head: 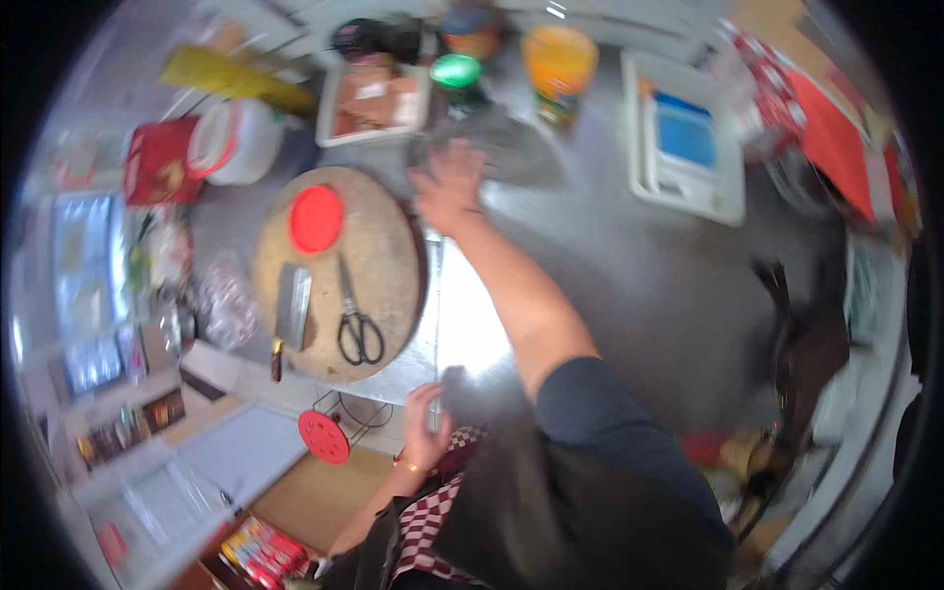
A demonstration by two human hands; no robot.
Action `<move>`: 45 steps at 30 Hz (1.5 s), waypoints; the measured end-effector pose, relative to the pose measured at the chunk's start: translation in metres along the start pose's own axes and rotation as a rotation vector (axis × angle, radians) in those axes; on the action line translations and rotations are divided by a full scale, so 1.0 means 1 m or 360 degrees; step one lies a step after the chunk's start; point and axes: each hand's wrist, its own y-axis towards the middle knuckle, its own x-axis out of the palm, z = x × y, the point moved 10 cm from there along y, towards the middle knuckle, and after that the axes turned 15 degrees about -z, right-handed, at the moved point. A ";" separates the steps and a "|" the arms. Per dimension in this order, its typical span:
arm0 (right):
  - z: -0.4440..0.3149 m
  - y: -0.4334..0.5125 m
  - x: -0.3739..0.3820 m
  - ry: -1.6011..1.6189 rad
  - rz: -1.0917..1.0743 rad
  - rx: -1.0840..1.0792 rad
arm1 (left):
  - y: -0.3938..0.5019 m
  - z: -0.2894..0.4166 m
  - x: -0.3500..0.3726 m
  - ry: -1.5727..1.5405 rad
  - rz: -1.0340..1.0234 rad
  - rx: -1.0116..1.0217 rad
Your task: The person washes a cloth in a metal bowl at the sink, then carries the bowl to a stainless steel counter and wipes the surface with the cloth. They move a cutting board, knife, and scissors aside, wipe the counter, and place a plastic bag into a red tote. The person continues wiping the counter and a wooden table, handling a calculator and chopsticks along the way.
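My right hand (pixel 451 184) reaches across a steel worktop (pixel 590 273), fingers spread flat at the left end of a blurred grey cloth (pixel 516 147). Down by the worktop's front edge, my left hand (pixel 426 431) is half curled near a dark blurred patch; whether it holds anything is unclear. Left of my right hand lies a round wooden chopping board (pixel 391 236). On the board are a red plastic lid (pixel 316 219), a cleaver (pixel 293 306) with its handle over the edge, and black-handled scissors (pixel 358 324).
Along the back stand a white tray (pixel 322 122), a green-lidded jar (pixel 456 71) and a yellow container (pixel 559 66). A white bin (pixel 634 169) holding a blue item sits right. A white tub (pixel 247 144) and a clear plastic bag (pixel 227 302) are left. A red stool (pixel 323 436) stands below.
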 end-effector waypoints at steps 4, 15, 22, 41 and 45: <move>-0.038 -0.069 0.042 -0.0312 -0.0298 0.0062 | -0.062 -0.070 -0.009 -0.0355 -0.0050 -0.0249; 0.072 -0.459 -0.083 -0.0903 0.0090 0.0696 | -0.096 -0.125 -0.021 -0.0346 -0.0360 0.0157; 0.026 -0.486 0.007 -0.0618 -0.0372 0.1201 | -0.162 -0.218 -0.025 -0.0414 -0.0213 -0.0260; -0.416 -0.240 0.251 0.0446 -0.1211 -0.1165 | -0.186 -0.346 -0.200 -0.0579 0.0727 -0.0546; -0.532 -0.154 0.338 -0.0069 -0.1053 -0.1028 | -0.110 -0.347 -0.301 -0.0140 0.0836 -0.0177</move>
